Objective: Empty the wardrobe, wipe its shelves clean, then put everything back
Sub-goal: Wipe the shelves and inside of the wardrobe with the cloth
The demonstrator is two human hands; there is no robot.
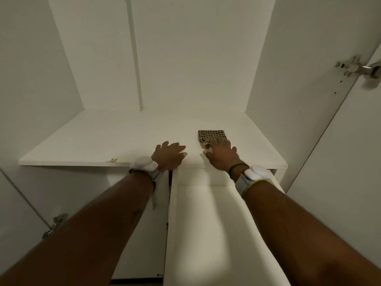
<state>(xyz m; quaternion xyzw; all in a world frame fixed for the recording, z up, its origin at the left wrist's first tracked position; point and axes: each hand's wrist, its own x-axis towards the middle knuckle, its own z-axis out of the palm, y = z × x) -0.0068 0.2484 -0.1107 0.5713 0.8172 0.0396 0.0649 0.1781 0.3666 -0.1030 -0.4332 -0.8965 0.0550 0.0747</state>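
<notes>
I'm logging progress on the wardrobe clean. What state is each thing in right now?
Shelf: bare except for the cloth; front edge chipped.
Checked cloth: folded, lying flat on the shelf under the right hand's fingers.
Right hand: open, spread, pressing on the cloth.
Left hand: open, flat on the shelf.
Wardrobe door: swung open.

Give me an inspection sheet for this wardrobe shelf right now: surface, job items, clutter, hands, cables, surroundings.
Surface: white wardrobe shelf, bare apart from the cloth; small chip on its front edge.
Job's things: folded checked cloth lying on the shelf's right half.
Clutter: nothing seen.
Hands: left hand spread flat on the shelf near its front edge, holding nothing; right hand open, fingertips on the cloth's near edge, not gripping. White wrist devices strapped on both arms.
Cables: nothing seen.
Surroundings: white back panel, side walls, open door with metal hinge at right; another hinge at lower left.
</notes>
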